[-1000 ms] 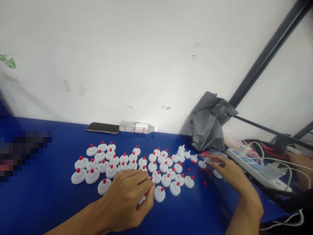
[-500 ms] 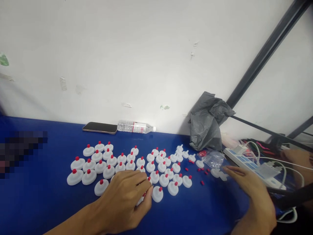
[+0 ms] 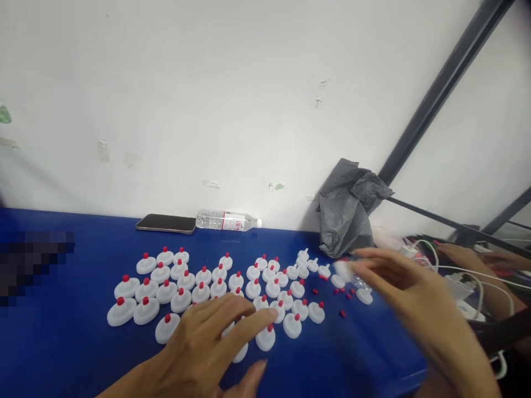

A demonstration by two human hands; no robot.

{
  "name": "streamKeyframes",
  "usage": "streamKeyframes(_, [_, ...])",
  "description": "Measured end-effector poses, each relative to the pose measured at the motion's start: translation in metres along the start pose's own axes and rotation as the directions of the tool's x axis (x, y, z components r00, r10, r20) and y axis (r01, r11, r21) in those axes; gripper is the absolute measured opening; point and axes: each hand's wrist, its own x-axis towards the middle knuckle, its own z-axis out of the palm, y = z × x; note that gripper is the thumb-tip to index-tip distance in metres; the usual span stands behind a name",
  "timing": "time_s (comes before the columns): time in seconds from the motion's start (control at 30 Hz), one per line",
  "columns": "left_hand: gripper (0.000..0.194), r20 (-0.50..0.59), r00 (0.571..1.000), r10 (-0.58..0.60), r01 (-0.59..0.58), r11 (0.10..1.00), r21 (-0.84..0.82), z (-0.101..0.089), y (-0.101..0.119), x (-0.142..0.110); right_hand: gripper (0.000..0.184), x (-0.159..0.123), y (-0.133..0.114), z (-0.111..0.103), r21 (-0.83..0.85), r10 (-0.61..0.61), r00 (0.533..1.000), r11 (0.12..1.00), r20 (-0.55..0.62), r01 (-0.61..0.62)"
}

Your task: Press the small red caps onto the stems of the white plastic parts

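Note:
Many white dome-shaped nozzle caps [image 3: 166, 292] with red tips stand in loose rows on the blue table. Over the front of these rows is my left hand [image 3: 219, 342], its thumb and index finger spread apart and nothing between them. A capped piece [image 3: 238, 354] stands just under its fingers. To the right, my right hand [image 3: 398, 282] is raised, blurred, pinching a white nozzle cap [image 3: 343, 271] without a visible red tip. Below it lie loose small red tips [image 3: 342, 314] and another bare white cap [image 3: 364, 297]. More uncapped white pieces [image 3: 324, 270] stand nearby.
A phone [image 3: 166, 223] and a clear plastic bottle [image 3: 227, 220] lie along the wall. At the back right are a crumpled grey bag [image 3: 344, 210] and a clear plastic bag [image 3: 362, 285]. White cables [image 3: 477, 269] and a dark metal frame [image 3: 440, 88] occupy the right side.
My left hand has opened from a pinch at a red-tipped cap. My right hand has picked up a white nozzle cap from the table and moved up and left with it.

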Motion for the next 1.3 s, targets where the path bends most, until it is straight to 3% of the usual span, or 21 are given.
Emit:
streamKeyframes(0.07, [0.044,-0.017,1.000,-0.027,0.028,0.996,0.082,0.000,0.000,-0.001,0.027,-0.012,-0.045,0.026,0.176,-0.075,0.983,0.983,0.170,0.045])
streamKeyframes(0.17, [0.050,-0.025,0.995,-0.093,0.095,0.989,0.115,0.003,-0.004,0.001,0.010,-0.028,-0.088,0.057,0.297,-0.250,0.865,0.947,0.435,0.124])
streamKeyframes(0.23, [0.038,-0.021,0.996,-0.091,0.092,0.994,0.060,0.004,-0.009,0.005,0.009,-0.035,-0.100,0.068,0.324,-0.300,0.833,0.933,0.465,0.156])
streamKeyframes(0.3, [0.027,-0.024,0.996,-0.090,0.091,0.996,0.015,0.005,-0.011,0.008,0.011,-0.037,-0.101,0.068,0.293,-0.286,0.835,0.943,0.469,0.158])
streamKeyframes(0.37, [0.026,-0.041,0.995,-0.096,0.096,0.995,0.008,0.004,-0.012,0.009,0.014,-0.034,-0.091,0.059,0.216,-0.226,0.875,0.966,0.428,0.144])
streamKeyframes(0.43, [0.034,-0.038,0.996,-0.083,0.084,0.996,0.028,0.004,-0.010,0.008,0.025,-0.026,-0.071,0.043,0.105,-0.125,0.952,0.990,0.280,0.099])
streamKeyframes(0.5, [0.042,-0.013,0.999,-0.031,0.032,0.998,0.055,0.003,-0.008,0.006,0.037,-0.016,-0.041,0.023,-0.040,0.038,0.992,0.999,0.119,-0.033])
streamKeyframes(0.53, [0.044,0.007,1.000,0.002,-0.003,0.998,0.068,0.003,-0.007,0.005,0.043,-0.011,-0.024,0.012,-0.108,0.116,0.991,0.988,0.066,-0.109])
streamKeyframes(0.6, [0.043,0.045,0.997,0.064,-0.068,0.994,0.090,0.003,-0.007,0.003,0.050,-0.004,0.012,-0.006,-0.262,0.288,0.948,0.933,0.137,-0.246])
streamKeyframes(0.63, [0.042,0.056,0.995,0.084,-0.089,0.991,0.100,0.004,-0.007,0.002,0.049,-0.001,0.030,-0.012,-0.328,0.392,0.897,0.891,0.205,-0.314])
streamKeyframes(0.7, [0.041,0.068,0.993,0.096,-0.103,0.988,0.112,0.004,-0.006,0.002,0.049,0.002,0.059,-0.019,-0.401,0.558,0.739,0.818,0.376,-0.413])
streamKeyframes(0.77, [0.041,0.070,0.994,0.083,-0.091,0.989,0.113,0.005,-0.007,0.002,0.049,0.005,0.076,-0.017,-0.402,0.593,0.638,0.804,0.491,-0.437])
streamKeyframes(0.83, [0.043,0.080,0.995,0.058,-0.066,0.992,0.103,0.006,-0.007,0.002,0.047,0.008,0.083,-0.010,-0.391,0.595,0.598,0.803,0.537,-0.449])
streamKeyframes(1.03, [0.042,0.098,0.995,0.024,-0.031,0.997,0.070,0.005,-0.008,0.003,0.029,0.019,0.088,0.016,-0.307,0.503,0.624,0.863,0.597,-0.402])
streamKeyframes(1.3, [0.045,0.119,0.993,-0.009,-0.001,0.996,0.089,0.006,-0.007,0.002,0.018,0.018,0.093,0.017,-0.278,0.466,0.651,0.884,0.599,-0.376])
